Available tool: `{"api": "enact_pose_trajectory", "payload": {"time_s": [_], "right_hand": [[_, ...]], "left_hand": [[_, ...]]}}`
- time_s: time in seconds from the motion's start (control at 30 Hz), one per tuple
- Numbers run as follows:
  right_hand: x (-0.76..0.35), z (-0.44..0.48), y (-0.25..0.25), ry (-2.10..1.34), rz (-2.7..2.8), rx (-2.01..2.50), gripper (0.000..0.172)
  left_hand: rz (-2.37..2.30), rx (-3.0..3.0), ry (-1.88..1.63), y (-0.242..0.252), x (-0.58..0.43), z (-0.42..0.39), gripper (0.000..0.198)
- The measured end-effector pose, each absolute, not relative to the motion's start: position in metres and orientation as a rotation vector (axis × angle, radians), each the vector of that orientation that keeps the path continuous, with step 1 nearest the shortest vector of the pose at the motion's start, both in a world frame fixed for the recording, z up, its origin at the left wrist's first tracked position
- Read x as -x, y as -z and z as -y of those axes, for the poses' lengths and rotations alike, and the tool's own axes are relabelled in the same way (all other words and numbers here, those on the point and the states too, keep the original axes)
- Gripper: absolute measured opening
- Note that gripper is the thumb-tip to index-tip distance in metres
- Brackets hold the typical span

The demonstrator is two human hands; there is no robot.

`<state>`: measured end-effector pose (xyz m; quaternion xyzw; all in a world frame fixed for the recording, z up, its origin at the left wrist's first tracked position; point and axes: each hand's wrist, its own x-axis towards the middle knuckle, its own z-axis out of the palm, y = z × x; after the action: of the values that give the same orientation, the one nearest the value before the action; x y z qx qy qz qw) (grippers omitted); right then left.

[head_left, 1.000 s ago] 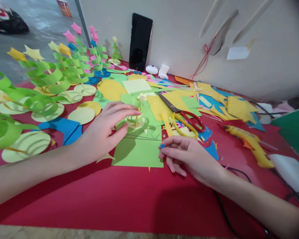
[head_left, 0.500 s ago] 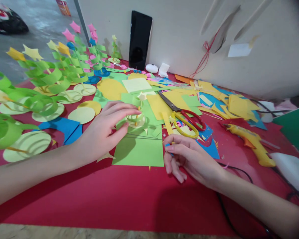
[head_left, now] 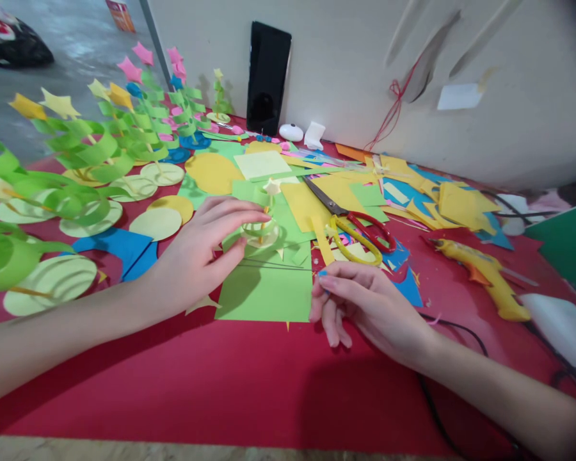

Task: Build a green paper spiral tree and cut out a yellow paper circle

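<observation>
My left hand (head_left: pixel 206 246) is over the green paper sheet (head_left: pixel 264 298), with its thumb and fingers apart. Its index fingertip reaches the stick of a small paper plant (head_left: pixel 262 237), which has a pale star on top, a green curl and a pale round base; the fingers partly cover it. Whether they touch the stick is hard to tell. My right hand (head_left: pixel 365 304), raised at the sheet's right edge, pinches a small blue piece of paper (head_left: pixel 322 274) between thumb and index finger. Most of that piece is hidden by the fingertips, and the other fingers hang loosely curled.
Scissors (head_left: pixel 358 234) with red and yellow handles lie among paper scraps beyond my right hand. A yellow glue gun (head_left: pixel 484 275) with a black cord rests at the right. Several finished paper plants (head_left: pixel 100 153) stand on the left. A black phone (head_left: pixel 269 77) leans on the wall.
The right hand has shifted slightly, and its fingers have closed further over the blue piece, so less of it shows. My left hand stays at the small plant.
</observation>
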<state>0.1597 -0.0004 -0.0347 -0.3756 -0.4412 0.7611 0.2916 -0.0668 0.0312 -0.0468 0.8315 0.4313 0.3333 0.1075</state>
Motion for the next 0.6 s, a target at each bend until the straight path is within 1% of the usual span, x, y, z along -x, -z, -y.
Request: {"api": "enact_pose_trajectory", "payload": {"time_s": [0.2,0.43,0.6], "right_hand": [[-0.1655,0.0029,0.0307,-1.926,1.202,1.047,0.017],[-0.1649,0.0063,0.0303,-1.988,1.269,0.948,0.015],[-0.1642,0.0061,0.0327,-1.966,1.318,0.91,0.015]], "left_hand": [[-1.277,-2.445,-0.968,0.0472,0.0673,-0.0313,0.027],[-1.268,-2.454,-0.977,0.0469,0.0671,-0.0315,0.028],[-1.272,-2.452,-0.975,0.0463,0.0681,-0.0305,0.028]]}}
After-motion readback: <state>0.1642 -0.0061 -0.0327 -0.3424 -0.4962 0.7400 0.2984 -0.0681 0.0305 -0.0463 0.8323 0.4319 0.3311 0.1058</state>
